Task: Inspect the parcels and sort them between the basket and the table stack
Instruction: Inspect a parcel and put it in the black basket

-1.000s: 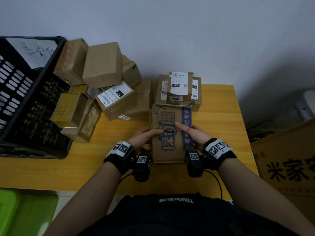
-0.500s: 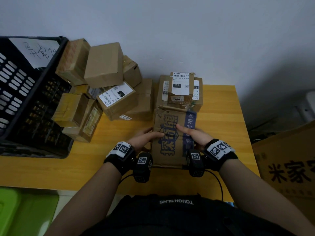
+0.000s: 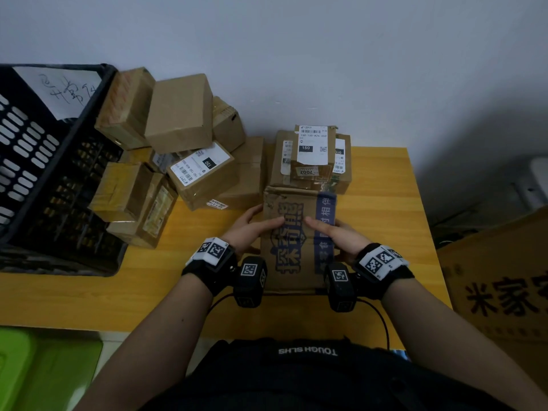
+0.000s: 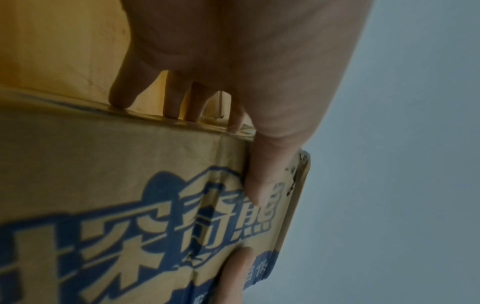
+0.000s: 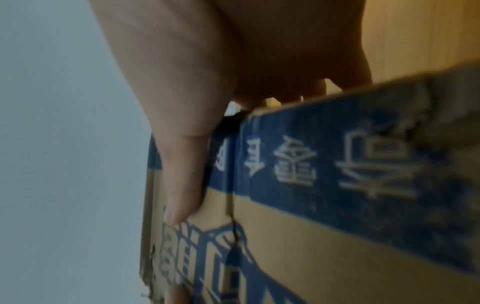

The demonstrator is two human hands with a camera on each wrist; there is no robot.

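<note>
A brown parcel with blue printed characters [image 3: 298, 247] lies on the yellow table [image 3: 385, 209] in front of me. My left hand [image 3: 252, 229] grips its left side, thumb on the top face and fingers down the side; the left wrist view shows this hand [image 4: 233, 61] on the parcel [image 4: 116, 185]. My right hand [image 3: 338, 235] grips the right side the same way, and in the right wrist view its [image 5: 194, 61] thumb lies on the blue band of the parcel [image 5: 337, 205]. Just behind stands the table stack [image 3: 314, 155] of labelled parcels. The black basket [image 3: 89, 120] is at the far left.
A loose pile of brown parcels [image 3: 181, 114] leans between the basket and the stack. A handwritten paper [image 3: 65, 90] hangs on the basket wall. A big printed carton [image 3: 504, 286] stands right of the table, and a green bin [image 3: 29, 369] sits low on the left.
The printed parcel has shifted slightly toward me. Both hands keep their hold on its sides.
</note>
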